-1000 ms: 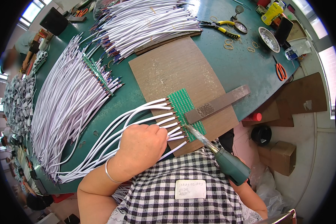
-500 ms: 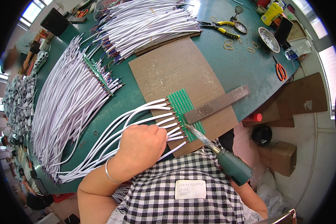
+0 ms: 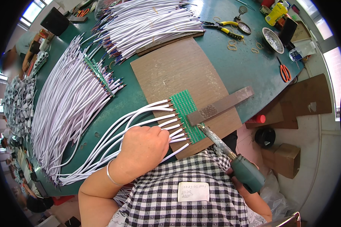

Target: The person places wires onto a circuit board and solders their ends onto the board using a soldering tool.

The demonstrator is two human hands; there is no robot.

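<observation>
My left hand (image 3: 144, 148) is closed over white cables (image 3: 110, 138), its fingertips hidden underneath. The cables' stripped ends meet the left edge of a green circuit board panel (image 3: 184, 108). Across the panel's right part rests a flat brown bar (image 3: 225, 104). A soldering iron (image 3: 247, 173) with a green handle and a crusted metal barrel points its tip at the panel, just below the bar's left end. My right hand (image 3: 236, 183) is round the handle and mostly hidden by it. The panel lies on a brown board (image 3: 174, 72).
Bundles of white cables lie left (image 3: 70, 109) and at the back (image 3: 151, 26). Yellow-handled pliers (image 3: 225, 28), a metal dish (image 3: 272, 40), orange-handled scissors (image 3: 285, 72) and a yellow bottle (image 3: 276, 14) are at the back right. A person (image 3: 24, 47) sits at the far left.
The soldering iron has shifted right and slightly down, its tip moving from the middle of the panel toward the panel's right edge. My left hand and the cables have stayed put.
</observation>
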